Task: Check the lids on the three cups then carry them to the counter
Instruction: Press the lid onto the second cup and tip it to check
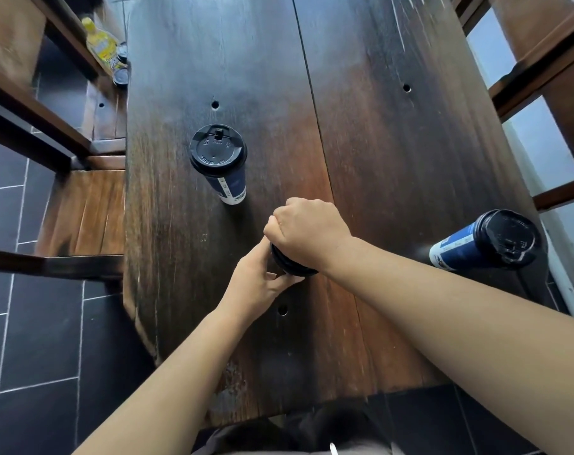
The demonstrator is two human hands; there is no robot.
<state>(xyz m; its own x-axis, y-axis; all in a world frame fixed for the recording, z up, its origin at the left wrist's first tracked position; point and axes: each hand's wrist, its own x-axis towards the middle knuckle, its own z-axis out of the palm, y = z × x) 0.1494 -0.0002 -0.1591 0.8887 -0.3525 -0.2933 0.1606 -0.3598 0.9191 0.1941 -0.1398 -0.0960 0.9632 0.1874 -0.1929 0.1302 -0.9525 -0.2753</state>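
Observation:
Three dark blue paper cups with black lids stand on a dark wooden table (361, 133). The left cup (220, 159) stands alone further out, lid fully visible. The right cup (486, 241) sits near the table's right edge. The middle cup (290, 266) is mostly hidden under my hands; only part of its black lid rim shows. My right hand (307, 233) lies on top of that lid, fingers curled over it. My left hand (262, 280) grips the cup's side just below the lid rim.
A wooden chair (85, 205) stands left of the table, with a yellow bottle (101, 47) and dark small items on a seat further back. More wooden chair frames (541, 77) stand on the right. The floor has dark tiles (42, 339).

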